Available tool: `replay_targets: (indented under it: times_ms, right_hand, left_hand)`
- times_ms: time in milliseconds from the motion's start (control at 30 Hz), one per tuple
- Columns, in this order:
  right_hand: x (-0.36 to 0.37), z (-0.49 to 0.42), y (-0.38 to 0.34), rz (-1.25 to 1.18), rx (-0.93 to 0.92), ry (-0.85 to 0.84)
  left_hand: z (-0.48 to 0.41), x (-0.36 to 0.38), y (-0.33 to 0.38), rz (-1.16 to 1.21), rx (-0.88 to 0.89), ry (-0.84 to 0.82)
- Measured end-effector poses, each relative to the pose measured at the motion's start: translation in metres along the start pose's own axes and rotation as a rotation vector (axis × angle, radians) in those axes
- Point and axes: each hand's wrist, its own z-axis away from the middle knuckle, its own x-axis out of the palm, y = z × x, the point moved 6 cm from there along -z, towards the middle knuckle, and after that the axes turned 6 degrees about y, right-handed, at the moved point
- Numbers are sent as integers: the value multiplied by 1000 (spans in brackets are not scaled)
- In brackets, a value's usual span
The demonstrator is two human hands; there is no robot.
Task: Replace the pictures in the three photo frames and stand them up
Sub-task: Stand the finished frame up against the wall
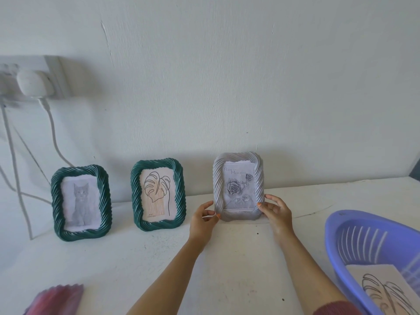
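Three twisted-rope photo frames stand upright along the wall on the white table [136, 264]. A dark green frame with a grey cat picture [80, 202] is at the left. Beside it stands a second green frame with a leaf line drawing [158, 195]. To the right, a grey frame with a rose picture [238, 186] stands on its lower edge. My left hand [203, 220] pinches its lower left corner and my right hand [276, 210] grips its lower right side.
A blue slotted plastic basket [336, 237] sits at the right front, holding a loose leaf drawing [384, 289]. A wall socket with a plug [34, 84] and hanging cables [13, 160] is at the upper left. A blurred red object [56, 300] lies at the bottom left.
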Motion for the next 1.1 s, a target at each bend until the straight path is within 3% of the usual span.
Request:
replay_targets:
  times_ms: [367, 533, 700, 1100]
  right_hand:
    - [-8, 21, -5, 143, 30, 71]
    - [-15, 47, -9, 430, 19, 67]
    - [-12, 81, -5, 666, -11, -40]
    - [-8, 59, -6, 652, 63, -176]
  left_hand:
    - [22, -5, -4, -114, -47, -14]
    - [45, -8, -5, -198, -25, -32]
    - [70, -11, -4, -280, 29, -71]
    - [48, -11, 10, -115, -109, -94]
